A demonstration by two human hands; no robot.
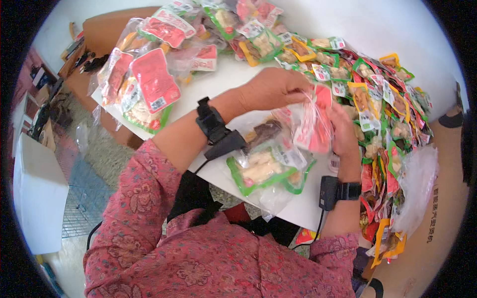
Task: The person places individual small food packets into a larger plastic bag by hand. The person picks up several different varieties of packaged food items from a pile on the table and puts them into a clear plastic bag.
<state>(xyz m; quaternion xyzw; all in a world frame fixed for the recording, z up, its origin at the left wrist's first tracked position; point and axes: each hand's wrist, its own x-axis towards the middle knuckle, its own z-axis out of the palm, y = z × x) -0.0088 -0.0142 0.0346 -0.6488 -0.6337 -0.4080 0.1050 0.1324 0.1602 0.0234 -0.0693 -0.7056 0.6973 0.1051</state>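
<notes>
In front of me a clear plastic bag (265, 195) lies on the white table, holding several food packets. A green-edged packet (262, 167) with pale pieces sits in its lower part, and a darker packet (266, 132) lies behind. My left hand (277, 87) reaches across with curled fingers, pinching the bag's gathered upper edge. A red-and-white packet (315, 128) stands tilted at the bag's mouth, partly behind glossy plastic. My right hand (343, 130) grips this packet along its right side. The left fingertips are partly hidden.
A large heap of small sealed food packets (367, 97) curves along the right and far side. Filled clear bags, one with a red packet (156, 80), stand at the left. Empty plastic bags (417, 190) lie over a cardboard box (439, 223) at right. Wrist-device cables (321, 227) hang down.
</notes>
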